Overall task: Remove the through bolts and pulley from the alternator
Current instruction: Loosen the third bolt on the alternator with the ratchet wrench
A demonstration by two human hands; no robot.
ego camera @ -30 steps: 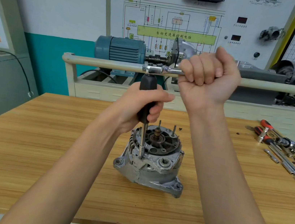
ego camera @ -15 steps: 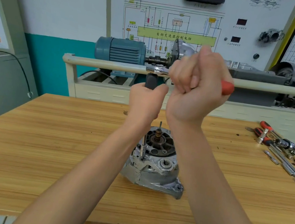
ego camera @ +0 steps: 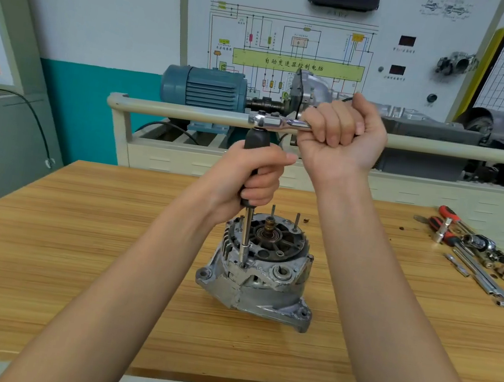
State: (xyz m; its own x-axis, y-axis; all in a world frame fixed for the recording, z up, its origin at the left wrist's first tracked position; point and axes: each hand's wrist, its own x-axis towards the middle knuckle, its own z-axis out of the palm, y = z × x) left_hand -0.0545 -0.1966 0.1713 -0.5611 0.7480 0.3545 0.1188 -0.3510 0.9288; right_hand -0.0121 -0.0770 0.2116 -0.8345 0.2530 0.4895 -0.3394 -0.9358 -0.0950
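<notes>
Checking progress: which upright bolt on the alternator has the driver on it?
The front-left through bolt, under the driver shaft; the bare studs stand untouched behind.

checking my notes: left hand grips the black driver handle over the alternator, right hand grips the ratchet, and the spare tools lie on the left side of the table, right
Wrong on one point: the head view shows the spare tools on the right side of the table. The left hand does grip the black driver handle over the alternator, the right hand the ratchet.

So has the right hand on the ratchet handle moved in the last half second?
Yes. The right hand has swung the ratchet handle to the right along the beige rail, away from the left hand, which grips the upright driver.
</notes>
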